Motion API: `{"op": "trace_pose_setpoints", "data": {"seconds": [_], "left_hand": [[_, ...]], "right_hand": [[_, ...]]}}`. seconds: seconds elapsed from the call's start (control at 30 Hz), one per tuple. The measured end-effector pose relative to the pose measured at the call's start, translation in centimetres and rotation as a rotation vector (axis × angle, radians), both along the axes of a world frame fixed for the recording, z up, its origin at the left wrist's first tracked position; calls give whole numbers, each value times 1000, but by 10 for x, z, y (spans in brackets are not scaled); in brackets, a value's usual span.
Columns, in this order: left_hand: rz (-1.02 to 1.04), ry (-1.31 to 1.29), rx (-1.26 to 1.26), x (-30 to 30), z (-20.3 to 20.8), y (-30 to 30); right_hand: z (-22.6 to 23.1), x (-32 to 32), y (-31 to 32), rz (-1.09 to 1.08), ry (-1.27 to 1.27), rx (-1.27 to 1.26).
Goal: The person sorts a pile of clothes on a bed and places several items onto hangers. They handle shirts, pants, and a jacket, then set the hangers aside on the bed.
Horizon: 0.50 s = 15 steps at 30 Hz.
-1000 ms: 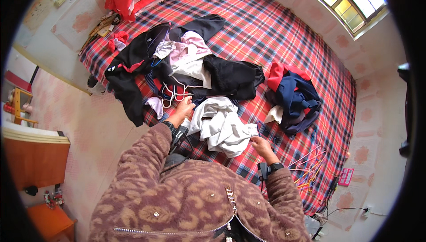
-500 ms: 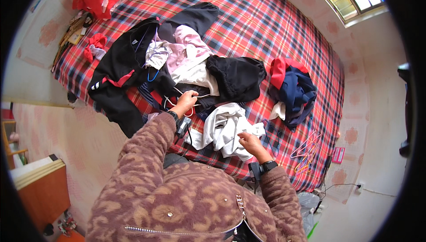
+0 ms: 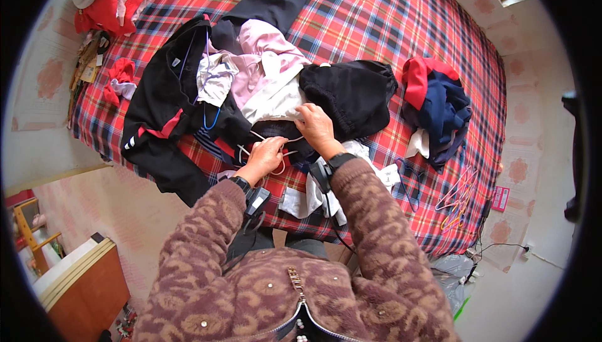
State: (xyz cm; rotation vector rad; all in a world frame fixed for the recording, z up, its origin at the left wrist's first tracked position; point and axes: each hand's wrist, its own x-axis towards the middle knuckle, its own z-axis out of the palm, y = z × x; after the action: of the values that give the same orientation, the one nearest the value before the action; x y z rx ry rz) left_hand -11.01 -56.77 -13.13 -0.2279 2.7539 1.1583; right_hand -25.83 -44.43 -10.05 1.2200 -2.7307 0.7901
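My left hand (image 3: 266, 159) is closed around a thin white clothes hanger (image 3: 283, 152) at the near side of the clothes pile; its loops stick out past the fingers. Just right of it, my right hand (image 3: 315, 127) pinches the lower edge of a pink and white garment (image 3: 276, 91). Dark cloth lies beneath both hands, partly hidden by them. A bunched black garment (image 3: 348, 97) is right of the pink and white one. Nearer me, my right forearm partly covers a white garment (image 3: 301, 201).
A plaid-covered bed (image 3: 364, 22) holds everything. On its left lie a black jacket (image 3: 163, 91) and a blue hanger (image 3: 212, 119). A navy and red garment (image 3: 444, 110) and several loose hangers (image 3: 456, 198) lie right. A wooden cabinet (image 3: 88, 285) stands lower left.
My right hand has left the white garment and moved up and left to the pink and white garment's edge. My left hand stays at the white hanger. The view has shifted slightly.
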Motion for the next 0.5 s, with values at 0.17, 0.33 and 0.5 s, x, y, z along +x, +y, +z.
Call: {"op": "trace_pose_setpoints", "data": {"seconds": [0.17,0.33,0.5], "left_hand": [[-8,7,-10,4,5,-4],[-14,61,-107,-1,9,-4],[-120,-59,-328,-16,17,-3]], "right_hand": [[-34,-5,-21,-44,-21,141],[-35,-9,-24,-181,-256,101],[-9,-7,11,-194,-612,-75]]}}
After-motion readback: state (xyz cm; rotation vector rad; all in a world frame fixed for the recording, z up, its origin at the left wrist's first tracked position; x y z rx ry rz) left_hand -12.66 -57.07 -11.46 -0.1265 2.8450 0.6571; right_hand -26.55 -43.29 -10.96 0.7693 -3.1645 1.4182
